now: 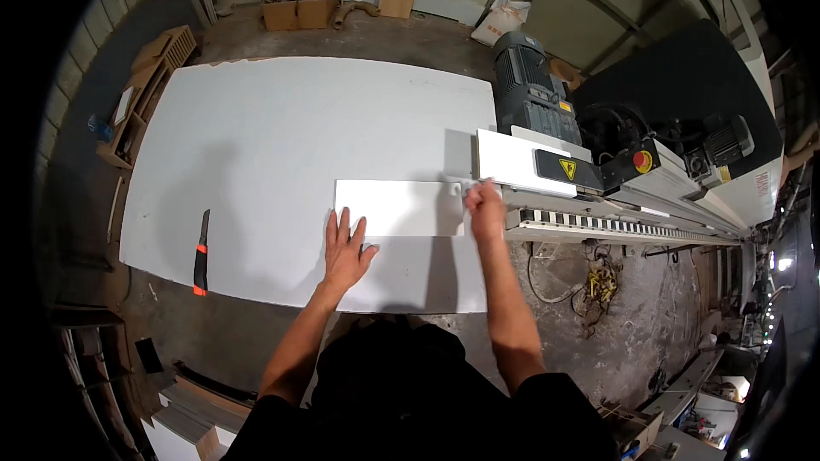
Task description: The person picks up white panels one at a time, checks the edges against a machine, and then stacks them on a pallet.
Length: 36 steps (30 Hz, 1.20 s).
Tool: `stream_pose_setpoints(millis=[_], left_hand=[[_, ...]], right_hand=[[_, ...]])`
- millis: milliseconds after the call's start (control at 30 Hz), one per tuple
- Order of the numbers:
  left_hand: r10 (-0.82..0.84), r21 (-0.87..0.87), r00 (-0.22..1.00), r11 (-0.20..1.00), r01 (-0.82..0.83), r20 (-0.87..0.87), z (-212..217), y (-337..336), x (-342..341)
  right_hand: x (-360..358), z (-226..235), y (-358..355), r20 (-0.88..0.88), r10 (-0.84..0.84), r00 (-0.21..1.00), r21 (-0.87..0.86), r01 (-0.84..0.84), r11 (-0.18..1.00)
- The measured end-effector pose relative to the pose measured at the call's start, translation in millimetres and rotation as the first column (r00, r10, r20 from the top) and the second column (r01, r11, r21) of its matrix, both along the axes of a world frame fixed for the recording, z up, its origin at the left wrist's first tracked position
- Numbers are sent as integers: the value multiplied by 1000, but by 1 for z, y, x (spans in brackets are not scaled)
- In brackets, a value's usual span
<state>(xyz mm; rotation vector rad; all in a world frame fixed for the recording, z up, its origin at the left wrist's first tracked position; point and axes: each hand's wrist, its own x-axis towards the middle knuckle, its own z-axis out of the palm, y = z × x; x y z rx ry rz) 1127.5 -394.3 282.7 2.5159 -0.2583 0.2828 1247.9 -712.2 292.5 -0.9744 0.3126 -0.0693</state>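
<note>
A narrow white rectangular board (393,207) lies flat near the front of the large white work surface (282,119). My left hand (346,252) rests with fingers spread, its fingertips on the board's left end. At the opposite end, my right hand (485,205) is closed, fingers curled together next to the board's right edge. What those fingers hold, if anything, is too small to make out. Well left of my left hand lies a utility knife (202,252) with a black and orange handle, blade extended and pointing away from me.
Close to my right hand stands a long machine with a toothed track (598,226), a grey motor (534,90) and a red stop button (642,160). A filled cardboard box (299,15) and a white sack (502,17) sit beyond the work surface. Wooden crates (141,111) stand left.
</note>
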Motion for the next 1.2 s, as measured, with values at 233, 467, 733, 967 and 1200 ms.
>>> stream_pose_setpoints(millis=[233,467,733,967,1200], left_hand=[[92,-263,991,963,-64,93,27,-7,-15],[-134,-855,933,459,-241,-335,43,-39,18],[-34,-822,933,485,-298,-358,37,18,52],[143,-90,966,982,-165,-214,20,27,36],[98,62,981,994,-89,-165,19,28,26]], right_hand=[[38,13,-23,-318,-193,928,220,270,937],[-87,46,131,-310,218,925,64,-209,976],[-129,8,98,-185,306,934,-802,-324,501],[-89,0,1,94,172,981,-990,74,120],[-85,2,3,-109,210,972,-992,-120,37]])
